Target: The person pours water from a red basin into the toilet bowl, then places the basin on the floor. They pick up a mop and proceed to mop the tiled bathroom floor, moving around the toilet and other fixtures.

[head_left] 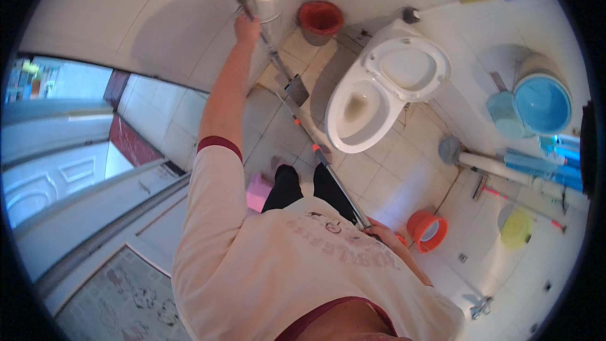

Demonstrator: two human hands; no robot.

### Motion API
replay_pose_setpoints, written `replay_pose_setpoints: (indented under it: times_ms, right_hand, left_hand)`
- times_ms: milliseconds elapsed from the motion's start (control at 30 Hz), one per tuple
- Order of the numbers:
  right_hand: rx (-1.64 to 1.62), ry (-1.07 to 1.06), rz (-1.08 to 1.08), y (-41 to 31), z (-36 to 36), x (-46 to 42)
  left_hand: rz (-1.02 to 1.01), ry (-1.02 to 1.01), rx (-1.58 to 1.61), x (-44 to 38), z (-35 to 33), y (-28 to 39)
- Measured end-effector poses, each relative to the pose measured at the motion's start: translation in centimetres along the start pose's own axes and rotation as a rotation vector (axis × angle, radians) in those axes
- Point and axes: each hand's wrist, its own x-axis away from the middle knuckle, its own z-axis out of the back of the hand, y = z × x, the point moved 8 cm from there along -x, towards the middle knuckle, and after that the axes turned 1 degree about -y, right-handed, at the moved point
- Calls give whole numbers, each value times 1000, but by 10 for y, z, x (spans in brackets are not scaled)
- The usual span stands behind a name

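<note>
My left hand (247, 30) is raised near the tiled wall and grips the pole of a long-handled cleaning tool (280, 62). Its flat grey head (297, 90) hangs low, near the floor. At my waist, my right hand (380, 231) holds a silver telescopic pole (342, 185) with orange joints. This pole slants down past my legs, and its far end lies close to the grey head; whether the two touch I cannot tell. In front of me, to the right of both poles, stands a white toilet (331, 118) with its lid raised.
A red-lined waste bin (320, 19) stands in the corner. A toilet brush (447, 7), blue basin (542, 104) and squeegee (516, 202) are along the right wall. An orange bucket (427, 231) is at right. A pink plastic object (259, 192) sits beside my leg. A doorway opens left.
</note>
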Motion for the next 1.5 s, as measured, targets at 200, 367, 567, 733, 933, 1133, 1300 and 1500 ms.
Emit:
replay_pose_setpoints:
  times_ms: [200, 367, 567, 733, 933, 1133, 1300, 1500]
  right_hand:
    - [354, 6, -71, -35, -21, -19]
    - [539, -102, -188, -73, -76, -24]
    - [869, -209, -233, -79, -161, -140]
    - [511, -321, -204, -51, -251, -261]
    - [413, -182, -428, 19, -260, -239]
    - [911, -27, -238, -23, -166, -165]
    - [1085, -42, -112, -58, -129, -109]
    - [972, -91, -247, -65, -164, -102]
  left_hand:
    - [-356, -610, 259, 256, -16, 40]
    - [-806, -813, 65, 469, -7, 19]
    - [-348, -834, -60, 457, -11, -56]
    - [-241, -515, -352, 385, 29, -169]
    - [-178, -588, -581, 398, 52, -228]
    - [-296, -814, -458, 464, 19, -136]
    - [-220, -854, -223, 495, -6, -74]
    - [-253, -826, -196, 474, 5, -76]
